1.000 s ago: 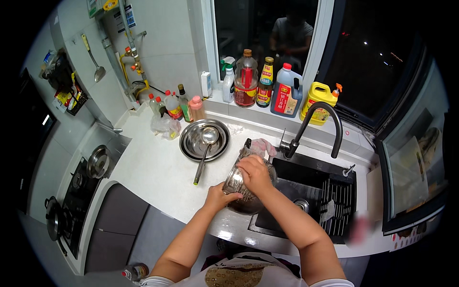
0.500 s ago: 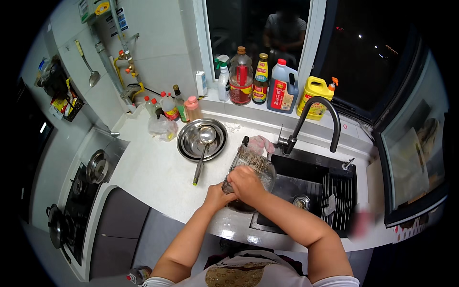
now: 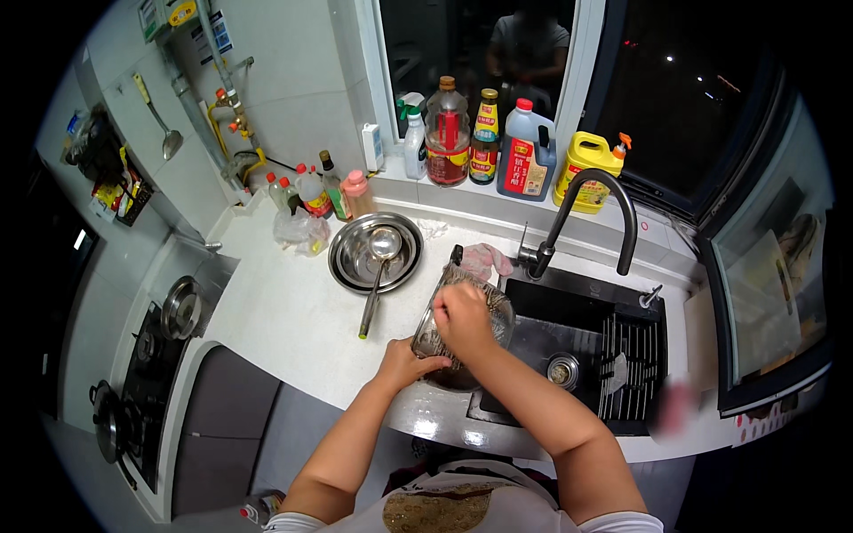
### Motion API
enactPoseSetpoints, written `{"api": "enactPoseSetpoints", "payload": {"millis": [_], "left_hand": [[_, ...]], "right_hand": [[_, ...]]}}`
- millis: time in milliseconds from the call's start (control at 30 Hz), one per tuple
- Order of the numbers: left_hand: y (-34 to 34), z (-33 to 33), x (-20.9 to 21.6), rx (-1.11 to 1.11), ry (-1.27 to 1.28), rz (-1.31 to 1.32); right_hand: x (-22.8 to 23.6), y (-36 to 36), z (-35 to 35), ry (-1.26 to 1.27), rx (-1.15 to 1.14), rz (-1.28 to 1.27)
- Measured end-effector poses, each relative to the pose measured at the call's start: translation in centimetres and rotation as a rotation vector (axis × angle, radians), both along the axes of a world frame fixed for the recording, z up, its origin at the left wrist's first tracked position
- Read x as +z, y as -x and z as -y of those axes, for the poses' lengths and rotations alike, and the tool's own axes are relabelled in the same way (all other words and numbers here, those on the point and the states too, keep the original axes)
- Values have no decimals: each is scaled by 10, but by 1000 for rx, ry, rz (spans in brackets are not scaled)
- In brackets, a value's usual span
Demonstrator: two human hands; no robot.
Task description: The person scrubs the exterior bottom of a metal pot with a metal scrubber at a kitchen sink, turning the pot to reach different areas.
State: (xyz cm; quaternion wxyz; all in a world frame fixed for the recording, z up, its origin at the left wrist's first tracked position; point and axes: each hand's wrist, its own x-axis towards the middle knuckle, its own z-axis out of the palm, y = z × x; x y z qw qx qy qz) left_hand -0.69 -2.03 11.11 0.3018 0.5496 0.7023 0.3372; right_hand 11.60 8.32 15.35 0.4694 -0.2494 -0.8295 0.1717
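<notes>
At the sink's left edge, a clear, tray-like piece with a grey-brown, streaked surface [image 3: 473,277] lies tilted over a round metal bowl [image 3: 458,380]. My left hand [image 3: 404,364] grips the near left edge of this piece, its thumb stretched along it. Closed into a fist, my right hand [image 3: 464,322] is over the middle of the streaked surface; what its fingers hold, if anything, is hidden. A dark handle [image 3: 457,254] sticks up at the far end, beside a pink cloth [image 3: 485,260].
Nested metal bowls [image 3: 348,284] with a ladle [image 3: 373,293] stand left on the counter. The black sink [image 3: 577,306] has a drying rack [image 3: 633,373] and a tall tap [image 3: 622,213]. Bottles [image 3: 447,133] line the sill; a stove [image 3: 142,391] is far left.
My right hand has moved farther away from me along the streaked surface, away from my left hand. My left hand has stayed at the near edge.
</notes>
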Motion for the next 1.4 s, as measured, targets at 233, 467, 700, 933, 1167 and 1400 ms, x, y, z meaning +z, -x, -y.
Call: {"api": "enactPoseSetpoints", "payload": {"millis": [233, 467, 700, 933, 1167, 1400], "left_hand": [[5, 6, -13, 32, -26, 16], [4, 6, 5, -9, 77, 46], [7, 13, -2, 4, 50, 79], [4, 22, -4, -10, 113, 77], [4, 31, -1, -3, 94, 66], [0, 40, -10, 5, 71, 169]], "right_hand": [[-11, -8, 29, -283, 338, 100], [-5, -2, 10, -178, 141, 83], [-10, 1, 0, 5, 185, 0], [-2, -8, -7, 7, 249, -5], [-7, 6, -39, 218, 167, -58], [-49, 15, -114, 550, 63, 90]]}}
